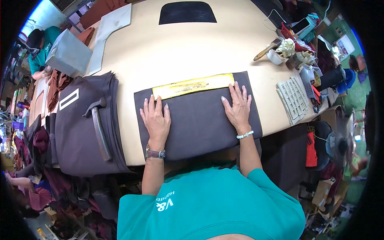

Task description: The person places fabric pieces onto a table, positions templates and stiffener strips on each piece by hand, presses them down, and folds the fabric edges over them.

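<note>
A dark fabric or leather panel (pixel 196 124) lies flat on the table in front of me, its near edge hanging toward my body. Along its far edge rests a yellow strip (pixel 192 86) with dark smudges in the middle. My left hand (pixel 156 120) lies flat on the panel, fingertips at the strip's left end. My right hand (pixel 239 107) is spread on the panel with fingertips by the strip's right end. Both hands have their fingers stretched out. To the left, a hammer (pixel 98 128) rests on a stack of dark panels (pixel 76 140), beside a white rectangular frame (pixel 69 99).
The pale table (pixel 192 48) carries a black piece (pixel 187 13) at the back. On the right are a brush (pixel 267 49), a white tub (pixel 275 57) and pale slotted templates (pixel 292 100). A grey box (pixel 69 53) stands left, near a co-worker (pixel 40 52).
</note>
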Motion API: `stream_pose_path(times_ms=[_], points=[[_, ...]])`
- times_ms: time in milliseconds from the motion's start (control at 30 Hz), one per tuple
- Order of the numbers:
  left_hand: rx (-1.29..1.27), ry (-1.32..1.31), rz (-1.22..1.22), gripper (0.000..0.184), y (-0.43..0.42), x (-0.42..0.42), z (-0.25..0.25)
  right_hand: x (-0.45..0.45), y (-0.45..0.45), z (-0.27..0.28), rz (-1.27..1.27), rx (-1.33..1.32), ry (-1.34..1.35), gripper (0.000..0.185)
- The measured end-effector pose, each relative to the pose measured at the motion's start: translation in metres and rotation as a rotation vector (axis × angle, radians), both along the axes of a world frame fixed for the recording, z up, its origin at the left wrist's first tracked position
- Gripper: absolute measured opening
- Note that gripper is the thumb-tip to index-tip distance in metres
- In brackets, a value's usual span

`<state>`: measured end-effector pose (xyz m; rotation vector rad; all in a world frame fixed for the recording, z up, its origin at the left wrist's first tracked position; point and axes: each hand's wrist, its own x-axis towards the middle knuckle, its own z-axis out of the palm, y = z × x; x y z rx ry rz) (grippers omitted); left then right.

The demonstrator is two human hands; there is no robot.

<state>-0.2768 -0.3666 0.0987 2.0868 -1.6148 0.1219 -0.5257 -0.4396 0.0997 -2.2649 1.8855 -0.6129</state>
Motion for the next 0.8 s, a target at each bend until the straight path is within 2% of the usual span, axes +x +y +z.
stream_pose_path(times_ms=[800], points=[[-0.022, -0.032, 0.001, 0.039, -0.0013, 0.0010, -0.0049, -0.0004, -0.0004, -0.0022, 0.001, -0.020, 0.004, 0.057]])
